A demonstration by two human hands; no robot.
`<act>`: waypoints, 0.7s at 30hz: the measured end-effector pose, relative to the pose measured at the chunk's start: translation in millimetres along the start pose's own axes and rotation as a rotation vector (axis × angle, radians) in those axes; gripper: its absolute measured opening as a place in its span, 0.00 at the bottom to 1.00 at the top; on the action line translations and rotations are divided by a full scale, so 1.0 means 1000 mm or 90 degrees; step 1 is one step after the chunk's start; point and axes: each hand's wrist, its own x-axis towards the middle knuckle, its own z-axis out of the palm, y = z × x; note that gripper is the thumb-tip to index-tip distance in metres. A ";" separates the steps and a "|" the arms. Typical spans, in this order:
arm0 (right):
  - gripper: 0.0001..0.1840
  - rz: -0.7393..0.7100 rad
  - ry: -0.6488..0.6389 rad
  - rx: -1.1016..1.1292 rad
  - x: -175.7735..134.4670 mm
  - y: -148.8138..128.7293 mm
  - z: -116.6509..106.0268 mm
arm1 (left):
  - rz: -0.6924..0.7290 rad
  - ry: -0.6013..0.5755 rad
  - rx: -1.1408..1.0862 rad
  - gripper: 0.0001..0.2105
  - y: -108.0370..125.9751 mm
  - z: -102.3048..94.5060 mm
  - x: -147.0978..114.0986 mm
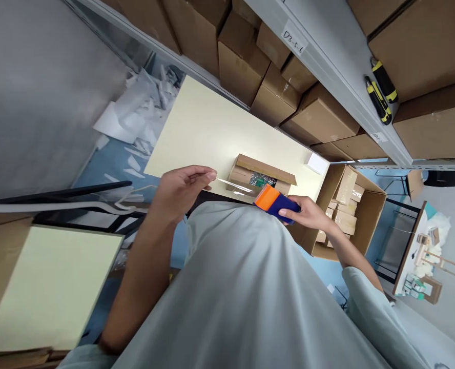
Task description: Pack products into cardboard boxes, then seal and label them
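Note:
A strip of clear tape (238, 185) stretches between my two hands. Its free end is pinched between the thumb and fingers of my left hand (185, 190). My right hand (307, 212) is wrapped around a tape dispenser (272, 201) with an orange front and a dark blue body. Just beyond the tape, an opened cardboard box (264, 166) lies on the pale table, partly hidden by the strip and dispenser. Inside it show clear plastic wrapping (256, 178) and something green that I cannot make out.
A large open carton (373, 220) with several small taped boxes stands right of the pale yellow table (204, 123). Boxes (245, 51) line the shelf behind, with two utility knives (379, 100) on the ledge. White paper scraps (135, 113) lie on the floor.

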 end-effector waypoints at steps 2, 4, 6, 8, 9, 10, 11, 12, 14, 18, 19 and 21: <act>0.35 0.014 -0.006 0.000 0.006 -0.007 -0.019 | -0.055 -0.034 -0.110 0.21 -0.006 0.007 0.007; 0.36 0.034 -0.010 -0.007 0.014 -0.015 -0.036 | -0.097 -0.057 -0.199 0.23 -0.015 0.019 0.014; 0.36 0.049 -0.031 -0.007 0.024 -0.023 -0.050 | -0.122 -0.073 -0.252 0.24 -0.027 0.029 0.022; 0.36 0.052 -0.061 -0.005 0.035 -0.027 -0.058 | -0.135 -0.079 -0.274 0.24 -0.039 0.036 0.031; 0.35 0.052 -0.073 -0.004 0.039 -0.027 -0.061 | -0.140 -0.079 -0.279 0.24 -0.044 0.038 0.036; 0.35 0.054 -0.082 -0.002 0.044 -0.027 -0.063 | -0.145 -0.078 -0.280 0.24 -0.049 0.040 0.040; 0.35 0.057 -0.088 0.002 0.049 -0.026 -0.064 | -0.148 -0.077 -0.280 0.24 -0.052 0.040 0.044; 0.35 0.060 -0.091 0.007 0.054 -0.024 -0.064 | -0.151 -0.076 -0.282 0.23 -0.055 0.040 0.048; 0.35 0.066 -0.095 0.016 0.063 -0.018 -0.063 | -0.156 -0.078 -0.294 0.22 -0.059 0.039 0.054; 0.35 0.075 -0.116 0.022 0.077 -0.005 -0.056 | -0.172 -0.098 -0.322 0.19 -0.060 0.035 0.058; 0.35 0.076 -0.124 0.024 0.080 -0.002 -0.054 | -0.175 -0.098 -0.324 0.18 -0.061 0.034 0.058; 0.36 0.072 -0.139 0.027 0.083 0.002 -0.050 | -0.181 -0.092 -0.326 0.17 -0.061 0.033 0.056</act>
